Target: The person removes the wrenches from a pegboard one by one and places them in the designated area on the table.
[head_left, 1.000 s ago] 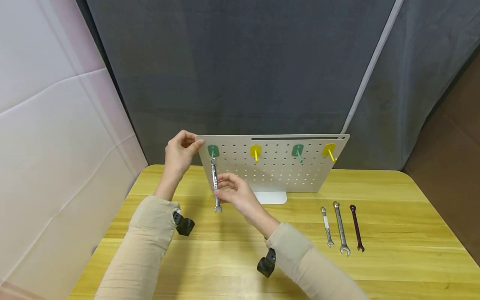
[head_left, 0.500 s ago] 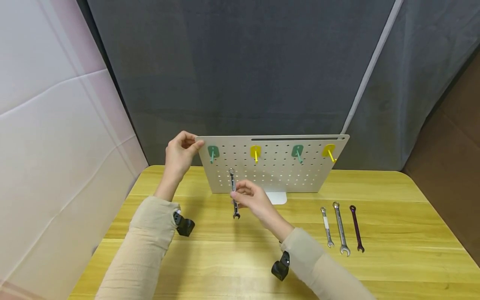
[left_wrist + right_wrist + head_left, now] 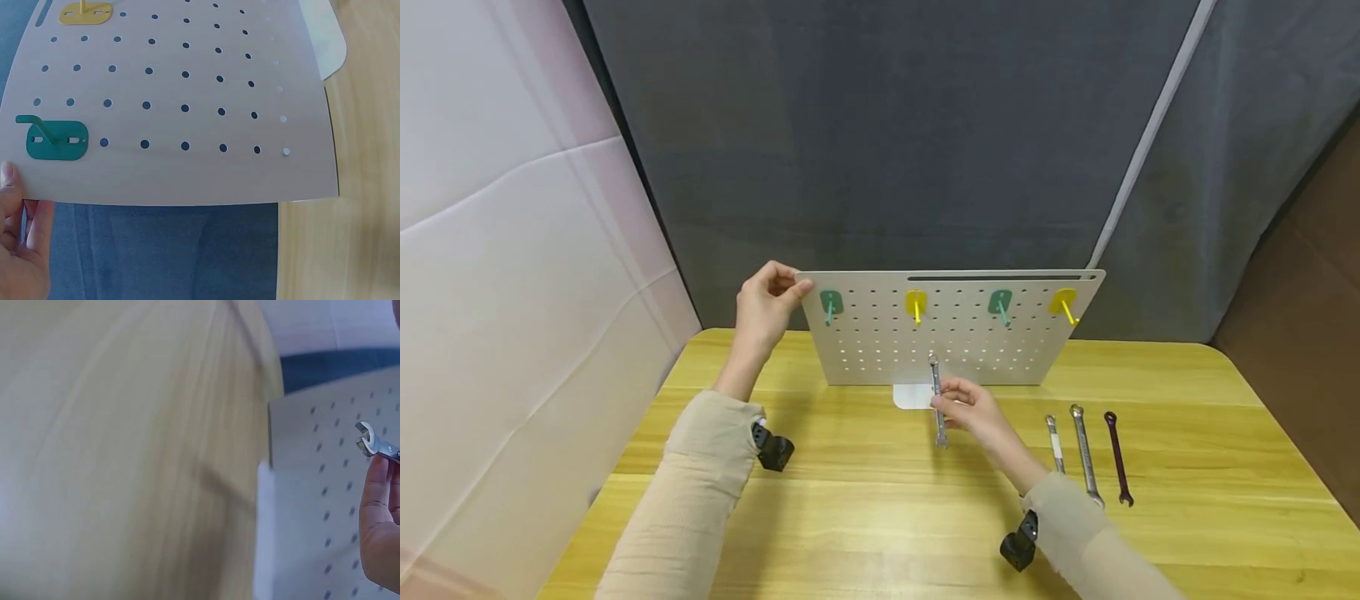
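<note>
A silver combination wrench (image 3: 937,398) is pinched between the thumb and fingers of my right hand (image 3: 973,412), ring end up, in front of the pegboard's lower middle. In the right wrist view its open end (image 3: 369,439) sticks out past the fingers. My left hand (image 3: 765,304) grips the upper left corner of the white pegboard (image 3: 865,350), thumb on the front face. Along the board's upper part sit a green hook (image 3: 831,303) nearest my left hand, a yellow hook (image 3: 916,305), another green hook (image 3: 1001,305) and another yellow hook (image 3: 1063,305), all bare.
On the wooden table (image 3: 865,517) at right lie a small silver wrench (image 3: 1056,442), a larger silver wrench (image 3: 1085,454) and a purple wrench (image 3: 1117,457). My right sleeve partly covers the first two. The board's white foot (image 3: 912,397) juts forward. A dark curtain (image 3: 887,133) hangs behind.
My right hand has carried the wrench away from the left green hook, rightward and down across the board's front. My left hand keeps its grip on the corner.
</note>
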{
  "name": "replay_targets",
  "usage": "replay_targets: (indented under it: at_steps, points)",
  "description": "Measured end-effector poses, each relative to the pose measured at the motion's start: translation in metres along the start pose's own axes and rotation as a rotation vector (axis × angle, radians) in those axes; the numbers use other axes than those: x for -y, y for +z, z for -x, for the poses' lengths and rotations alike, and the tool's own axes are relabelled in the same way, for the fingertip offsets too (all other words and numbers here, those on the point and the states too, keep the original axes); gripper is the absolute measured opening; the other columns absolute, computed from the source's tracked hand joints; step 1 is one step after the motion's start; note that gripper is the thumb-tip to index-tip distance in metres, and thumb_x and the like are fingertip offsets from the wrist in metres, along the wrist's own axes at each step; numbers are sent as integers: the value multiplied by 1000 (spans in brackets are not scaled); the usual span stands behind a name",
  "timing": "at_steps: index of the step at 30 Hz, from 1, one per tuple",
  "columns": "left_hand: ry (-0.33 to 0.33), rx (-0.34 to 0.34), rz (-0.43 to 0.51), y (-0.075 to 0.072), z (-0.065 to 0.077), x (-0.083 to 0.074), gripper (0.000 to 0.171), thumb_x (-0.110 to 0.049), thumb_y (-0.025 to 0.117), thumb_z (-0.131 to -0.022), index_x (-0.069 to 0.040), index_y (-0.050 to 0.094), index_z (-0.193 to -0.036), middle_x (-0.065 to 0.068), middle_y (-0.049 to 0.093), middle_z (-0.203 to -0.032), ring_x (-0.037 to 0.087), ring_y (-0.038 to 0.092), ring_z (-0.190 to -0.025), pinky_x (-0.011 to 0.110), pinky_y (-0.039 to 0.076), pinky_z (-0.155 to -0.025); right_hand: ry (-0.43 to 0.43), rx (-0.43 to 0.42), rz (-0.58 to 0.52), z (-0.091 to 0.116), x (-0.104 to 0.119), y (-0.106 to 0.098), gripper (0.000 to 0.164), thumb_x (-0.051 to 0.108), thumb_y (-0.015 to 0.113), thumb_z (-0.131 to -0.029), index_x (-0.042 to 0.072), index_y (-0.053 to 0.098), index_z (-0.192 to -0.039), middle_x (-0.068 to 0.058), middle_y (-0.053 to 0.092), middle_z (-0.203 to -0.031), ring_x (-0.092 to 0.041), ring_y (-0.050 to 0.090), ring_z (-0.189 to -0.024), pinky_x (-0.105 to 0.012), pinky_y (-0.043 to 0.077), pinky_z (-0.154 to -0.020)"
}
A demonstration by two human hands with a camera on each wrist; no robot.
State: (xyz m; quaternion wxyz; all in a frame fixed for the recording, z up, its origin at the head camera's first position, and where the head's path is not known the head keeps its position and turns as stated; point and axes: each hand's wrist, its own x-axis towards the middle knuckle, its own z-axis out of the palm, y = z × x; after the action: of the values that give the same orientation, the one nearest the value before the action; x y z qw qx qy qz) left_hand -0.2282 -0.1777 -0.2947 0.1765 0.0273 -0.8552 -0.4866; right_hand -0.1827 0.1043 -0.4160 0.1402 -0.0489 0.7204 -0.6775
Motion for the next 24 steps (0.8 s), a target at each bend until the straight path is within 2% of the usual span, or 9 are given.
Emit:
replay_targets:
  at_steps: [7, 12, 19, 24]
  points:
    - [-2, 4, 6, 4, 0, 1, 22, -19, 66, -90, -2, 60, -103, 10, 63, -97, 8, 54, -82, 17, 45, -73, 42, -68, 25, 11, -20, -44, 36, 11, 60, -93, -9, 49, -120, 11, 62, -87, -4, 60, -80, -26, 53, -79]
    - [2, -2, 9, 5, 0, 2, 22, -19, 66, -90, -2, 61, -102, 8, 63, -95, 7, 53, -80, 13, 44, -69, 51, -110, 33, 21, -24, -77, 39, 13, 58, -95, -9, 44, -124, 16, 64, -84, -2, 63, -81, -22, 53, -77]
    - [4, -5, 1, 5, 1, 2, 23, -19, 67, -89, -2, 61, -102, 12, 65, -97, 2, 54, -75, 11, 46, -68, 59, -197, 72, 35, -27, -123, 33, 18, 56, -97, -1, 47, -122, 24, 62, -81, 4, 60, -79, -18, 51, -76]
    - [-5, 0, 8, 5, 2, 1, 22, -18, 66, -90, -2, 61, -103, 12, 65, -98, 3, 55, -76, 11, 46, -68, 88, -224, 127, 45, -30, -153, 44, 23, 56, -97, -4, 43, -129, 27, 62, -83, 7, 59, -81, -16, 50, -76]
